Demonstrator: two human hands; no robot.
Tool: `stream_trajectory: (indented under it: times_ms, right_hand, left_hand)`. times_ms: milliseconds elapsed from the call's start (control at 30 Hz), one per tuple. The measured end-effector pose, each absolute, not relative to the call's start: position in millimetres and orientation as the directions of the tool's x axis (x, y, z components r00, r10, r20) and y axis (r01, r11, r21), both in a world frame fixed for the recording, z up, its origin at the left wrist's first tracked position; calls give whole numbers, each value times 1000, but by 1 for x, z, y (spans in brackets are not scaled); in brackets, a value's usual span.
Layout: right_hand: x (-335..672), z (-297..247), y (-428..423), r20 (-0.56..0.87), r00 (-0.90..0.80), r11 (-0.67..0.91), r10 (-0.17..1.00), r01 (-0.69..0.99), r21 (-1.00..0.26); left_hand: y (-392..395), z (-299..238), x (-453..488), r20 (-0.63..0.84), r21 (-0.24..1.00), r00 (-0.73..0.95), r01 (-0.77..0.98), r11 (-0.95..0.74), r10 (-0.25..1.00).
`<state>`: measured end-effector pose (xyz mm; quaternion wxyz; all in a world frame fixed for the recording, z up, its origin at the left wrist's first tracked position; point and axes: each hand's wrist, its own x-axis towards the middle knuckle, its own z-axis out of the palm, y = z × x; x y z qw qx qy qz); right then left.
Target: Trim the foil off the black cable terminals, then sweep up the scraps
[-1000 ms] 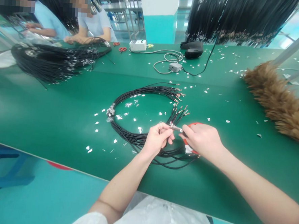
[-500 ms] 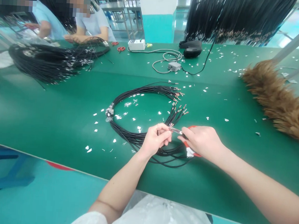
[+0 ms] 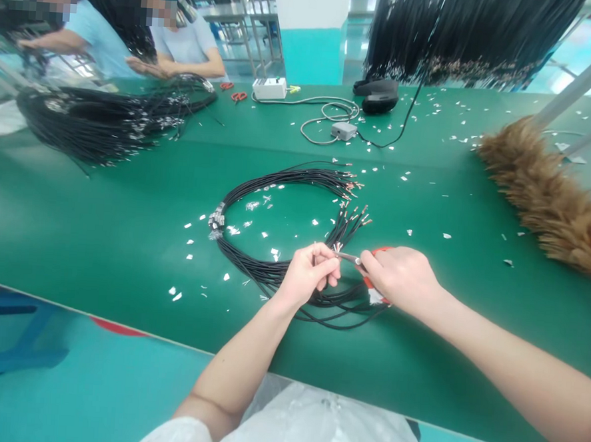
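In the head view, my right hand [image 3: 408, 276] is closed around red-handled scissors [image 3: 377, 294], whose metal blades point left to the fingertips of my left hand [image 3: 313, 270]. That left hand pinches the end of a black cable, largely hidden by the fingers. Beneath both hands lies a looped bundle of black cables [image 3: 257, 269], bound at its left with clear wrapping [image 3: 217, 220]. Bare copper-coloured ends [image 3: 352, 186] fan out at the bundle's right side.
White scraps [image 3: 190, 242] dot the green table [image 3: 139, 238]. A larger cable pile [image 3: 96, 125] lies back left, near two co-workers. At the back are a white box [image 3: 269, 88], a grey adapter [image 3: 344, 131] and red scissors [image 3: 239, 97]. A brown feather duster [image 3: 552, 197] lies right.
My right hand and the scissors have shifted very slightly, and the blades look turned. My left hand stays nearly still. The co-workers' arms at the back left have moved.
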<state>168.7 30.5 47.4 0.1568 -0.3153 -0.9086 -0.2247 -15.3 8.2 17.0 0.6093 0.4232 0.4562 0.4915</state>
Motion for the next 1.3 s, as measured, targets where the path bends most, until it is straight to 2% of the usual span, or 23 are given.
stream_trajectory:
  times_ms: [133,400,667,967,1300]
  right_hand:
    - [172,50,35,487,-717,697,499,665,266]
    - [163,64,39,344,-778,701,526,625,343]
    - [162,70,37,326,-777,669,539,630,395]
    - [162,60,37,229,-743,707,629,669,227]
    - [167,60,37,127,-760,742,637,649,168]
  left_hand:
    - [14,17,-13,-187,942,129,-257,215,974]
    - [16,19,-7,-250,923,86,-279,264,965]
    - [14,22,-5,-222,959,-12,-182,216,975]
    - [9,15,-4,-186,964,-43,-199,174,982]
    - [5,12,-8,-132,984,-16,-127,129,991]
